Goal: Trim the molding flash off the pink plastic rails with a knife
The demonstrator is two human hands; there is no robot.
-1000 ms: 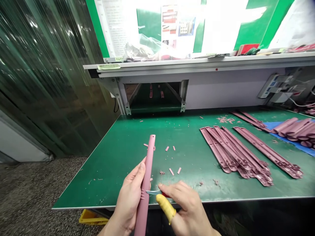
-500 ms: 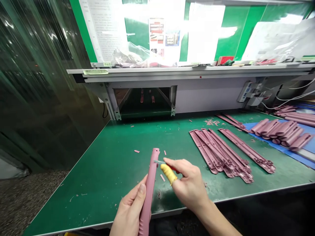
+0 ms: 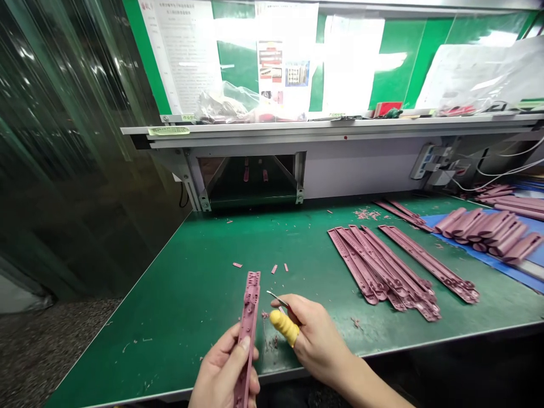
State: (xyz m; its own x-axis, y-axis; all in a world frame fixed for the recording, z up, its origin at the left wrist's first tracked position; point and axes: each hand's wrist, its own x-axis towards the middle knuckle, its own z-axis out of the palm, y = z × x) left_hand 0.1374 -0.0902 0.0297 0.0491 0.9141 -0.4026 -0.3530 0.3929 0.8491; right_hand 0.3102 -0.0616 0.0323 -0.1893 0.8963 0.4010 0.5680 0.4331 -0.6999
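My left hand (image 3: 225,365) is closed around a long pink plastic strip (image 3: 251,297), thumb on its face. The strip stands tilted up with its ribbed, studded inner side towards me. To its right, my right hand (image 3: 323,340) grips a small knife (image 3: 277,297); the thin metal blade points left, a short gap away from the strip. Yellow wrapping (image 3: 284,327) covers the thumb of that hand. Most of the knife's handle is hidden in the fingers. Small pink scraps (image 3: 274,269) lie on the green tabletop (image 3: 170,294) beyond the strip.
Similar pink strips (image 3: 378,266) lie in a fanned pile at right. Farther right, curved pink shells (image 3: 488,226) are stacked on a blue sheet (image 3: 527,273). A conveyor opening (image 3: 255,181) sits under the shelf (image 3: 263,130). Pink shavings (image 3: 368,214) are heaped at the back.
The strip has been turned from its smooth outer side to its ribbed inner side and lowered slightly. The knife has come away from it. Another scrap now lies on the tabletop.
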